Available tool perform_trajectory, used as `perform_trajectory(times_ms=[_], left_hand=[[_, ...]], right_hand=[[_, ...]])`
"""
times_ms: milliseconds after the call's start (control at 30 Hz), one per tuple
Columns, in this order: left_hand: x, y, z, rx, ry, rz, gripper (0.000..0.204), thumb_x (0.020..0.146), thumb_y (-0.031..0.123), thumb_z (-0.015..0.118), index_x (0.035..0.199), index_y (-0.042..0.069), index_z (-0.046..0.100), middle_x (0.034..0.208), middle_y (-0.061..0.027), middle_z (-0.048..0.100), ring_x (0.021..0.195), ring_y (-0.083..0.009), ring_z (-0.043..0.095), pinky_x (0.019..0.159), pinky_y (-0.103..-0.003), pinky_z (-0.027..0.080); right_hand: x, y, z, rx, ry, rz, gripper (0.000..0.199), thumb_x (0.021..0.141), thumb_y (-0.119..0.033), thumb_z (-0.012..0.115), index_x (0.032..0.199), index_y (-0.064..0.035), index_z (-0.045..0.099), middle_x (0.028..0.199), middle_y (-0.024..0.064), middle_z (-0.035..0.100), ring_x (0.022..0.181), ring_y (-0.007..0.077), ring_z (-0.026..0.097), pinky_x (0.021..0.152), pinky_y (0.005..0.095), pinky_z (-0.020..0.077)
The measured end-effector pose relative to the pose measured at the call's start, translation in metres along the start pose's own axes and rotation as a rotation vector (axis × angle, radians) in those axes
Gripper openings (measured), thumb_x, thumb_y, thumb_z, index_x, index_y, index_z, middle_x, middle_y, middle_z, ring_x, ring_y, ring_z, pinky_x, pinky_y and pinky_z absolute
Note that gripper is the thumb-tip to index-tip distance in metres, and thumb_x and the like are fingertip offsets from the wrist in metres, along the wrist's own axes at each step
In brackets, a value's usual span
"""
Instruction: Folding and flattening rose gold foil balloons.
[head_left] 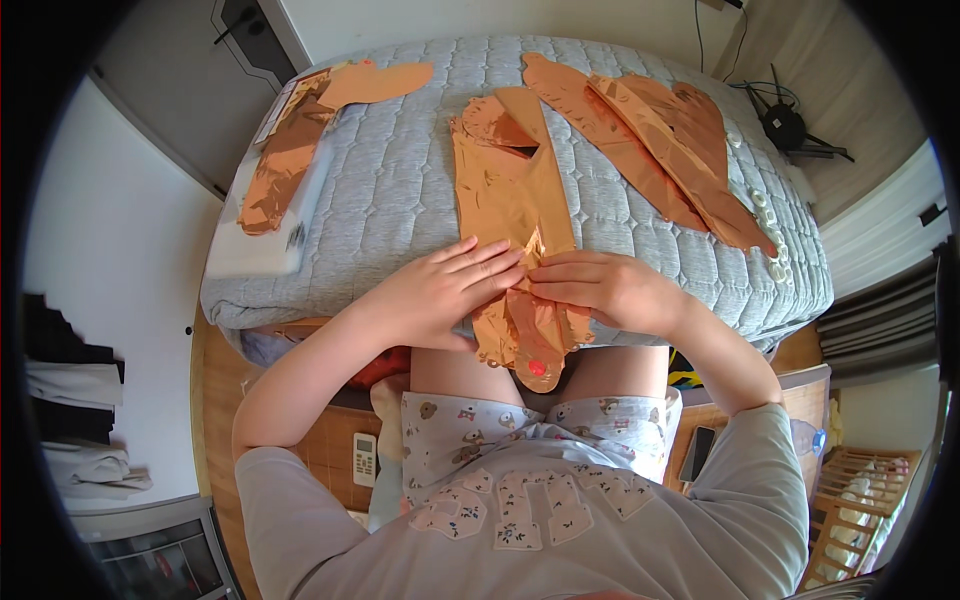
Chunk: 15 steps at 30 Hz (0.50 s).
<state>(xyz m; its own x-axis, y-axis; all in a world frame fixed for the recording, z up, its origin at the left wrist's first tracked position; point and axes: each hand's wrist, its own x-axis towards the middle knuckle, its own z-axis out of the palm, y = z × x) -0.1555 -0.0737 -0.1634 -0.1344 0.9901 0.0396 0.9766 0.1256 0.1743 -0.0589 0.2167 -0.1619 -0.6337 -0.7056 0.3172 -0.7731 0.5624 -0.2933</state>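
Foil [510, 195] lies long and flat in front of me, shiny and orange-brown. Most of it is on the gray bed [390, 180], and its near end pokes past the edge, over my legs. That end is crumpled and has a red spot [536, 368] on it.

My left hand [450, 288] is wide, with its fingers lying flat on the foil. My right hand [615, 287] touches the foil from the other side, with its fingers close together. Its thumb is hidden, so I can't tell if it pinches. My two hands almost meet in the middle.

More shiny sheets [650, 150] lie farther back on the right, near some white rings [765, 212]. On the left, another piece [285, 165] lies partly on a white pack [250, 252]. Down low, I see a remote [365, 459] on my left and a phone [698, 455] on my right.
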Motion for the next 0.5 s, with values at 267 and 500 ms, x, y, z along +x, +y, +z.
perform_trajectory(times_ms=[267, 500], left_hand=[[0.002, -0.002, 0.011, 0.043, 0.123, 0.009, 0.082, 0.078, 0.020, 0.080, 0.151, 0.008, 0.045, 0.158, -0.0113, 0.046, 0.148, -0.0275, 0.042, 0.122, -0.046, 0.036], [0.004, -0.002, 0.010, 0.056, 0.127, 0.024, 0.080, 0.081, 0.023, 0.077, 0.153, 0.007, 0.044, 0.158, -0.0127, 0.045, 0.147, -0.0284, 0.042, 0.122, -0.046, 0.036]], right_hand=[[-0.003, -0.009, 0.005, -0.064, 0.177, 0.223, 0.068, 0.072, 0.001, 0.077, 0.137, -0.0071, 0.060, 0.134, 0.0139, 0.061, 0.121, 0.0363, 0.060, 0.102, 0.0439, 0.0511], [-0.007, -0.010, 0.006, -0.062, 0.153, 0.272, 0.067, 0.071, -0.005, 0.077, 0.135, -0.0075, 0.058, 0.125, 0.0136, 0.062, 0.116, 0.0357, 0.061, 0.098, 0.0447, 0.0519]])
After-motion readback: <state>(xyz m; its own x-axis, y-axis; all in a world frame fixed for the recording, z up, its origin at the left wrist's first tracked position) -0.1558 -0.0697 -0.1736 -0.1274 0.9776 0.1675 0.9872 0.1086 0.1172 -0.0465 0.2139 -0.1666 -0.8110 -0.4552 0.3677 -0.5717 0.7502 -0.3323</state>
